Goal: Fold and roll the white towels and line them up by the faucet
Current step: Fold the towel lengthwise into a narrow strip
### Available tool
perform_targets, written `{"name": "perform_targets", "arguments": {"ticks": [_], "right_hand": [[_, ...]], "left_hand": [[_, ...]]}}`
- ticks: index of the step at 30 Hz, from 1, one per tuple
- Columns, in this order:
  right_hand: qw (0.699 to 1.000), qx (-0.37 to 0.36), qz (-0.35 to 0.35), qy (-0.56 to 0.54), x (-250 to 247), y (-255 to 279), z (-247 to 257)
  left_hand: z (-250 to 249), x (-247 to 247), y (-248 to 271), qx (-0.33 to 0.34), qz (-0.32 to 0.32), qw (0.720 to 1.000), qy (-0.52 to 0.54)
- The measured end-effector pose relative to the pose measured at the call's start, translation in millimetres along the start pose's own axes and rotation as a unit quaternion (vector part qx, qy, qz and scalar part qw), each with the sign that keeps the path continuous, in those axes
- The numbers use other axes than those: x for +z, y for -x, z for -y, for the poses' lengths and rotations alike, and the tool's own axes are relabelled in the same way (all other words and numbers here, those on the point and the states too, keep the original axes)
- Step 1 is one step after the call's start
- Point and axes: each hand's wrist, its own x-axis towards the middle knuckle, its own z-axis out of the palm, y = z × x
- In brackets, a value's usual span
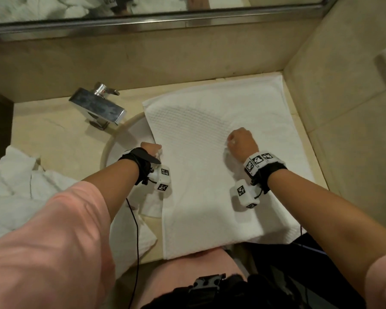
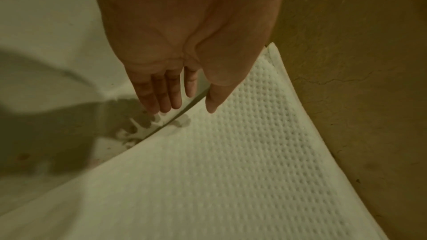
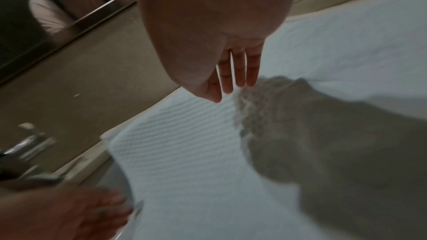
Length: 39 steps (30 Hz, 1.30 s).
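A white waffle-weave towel [image 1: 210, 175] lies flat on the counter to the right of the chrome faucet [image 1: 98, 105], with its far edge against the back wall. My left hand [image 1: 153, 150] hangs at the towel's left edge over the sink rim. The left wrist view shows the left hand [image 2: 188, 109] with straight fingers, the thumb over the towel [image 2: 231, 171], holding nothing. My right hand [image 1: 240, 140] is over the towel's middle. Seen from the right wrist, the right hand [image 3: 228, 92] has straight fingers just above the towel [image 3: 184, 152]. Whether either hand touches the cloth is unclear.
Crumpled white towels [image 1: 16, 179] are heaped on the counter at the left, and another white cloth [image 1: 129, 237] lies by the front edge. The round sink [image 1: 125, 139] is between faucet and towel. A mirror [image 1: 143, 5] runs along the back; a tiled wall [image 1: 343, 108] closes the right.
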Motion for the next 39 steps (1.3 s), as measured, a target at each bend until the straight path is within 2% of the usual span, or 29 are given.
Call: {"name": "perform_targets", "arguments": {"ticks": [4,8,13,19,22,28,32,35,37,39], "right_hand": [[0.984,-0.144,0.106,0.027,13.6,17.2,50.4],[0.932,-0.249,0.256,0.062,30.6,34.8,95.9],[0.889,-0.304,0.33,0.095,52.7,44.4,131.8],[0.856,-0.308,0.396,0.122,75.5,51.1,146.0],[0.827,-0.326,0.436,0.141,78.4,56.0,149.0],[0.814,-0.319,0.456,0.166,85.9,65.0,149.9],[0.792,-0.343,0.454,0.221,84.2,69.1,152.6],[0.776,-0.364,0.453,0.246,86.6,70.8,154.7],[0.77,-0.376,0.444,0.26,87.4,74.5,153.8],[0.789,-0.358,0.425,0.262,86.7,78.3,149.6]], "left_hand": [[-13.0,-7.4,-4.2,0.025,-0.005,0.999,-0.036],[-23.1,-8.6,-4.6,0.031,0.018,0.999,-0.037],[-29.9,-11.3,-1.8,0.035,0.044,0.996,-0.064],[-35.1,-15.5,3.2,0.058,0.083,0.994,-0.031],[-33.9,-17.5,2.9,0.057,0.102,0.993,-0.015],[-32.3,-11.9,3.3,0.037,0.052,0.998,0.029],[-30.6,-9.0,6.9,0.038,0.039,0.997,0.06],[-34.1,-4.7,7.8,0.071,-0.004,0.995,0.064],[-34.8,-1.8,4.6,0.087,-0.006,0.994,0.061],[-35.3,-1.8,7.0,0.118,0.003,0.992,0.038]]}}
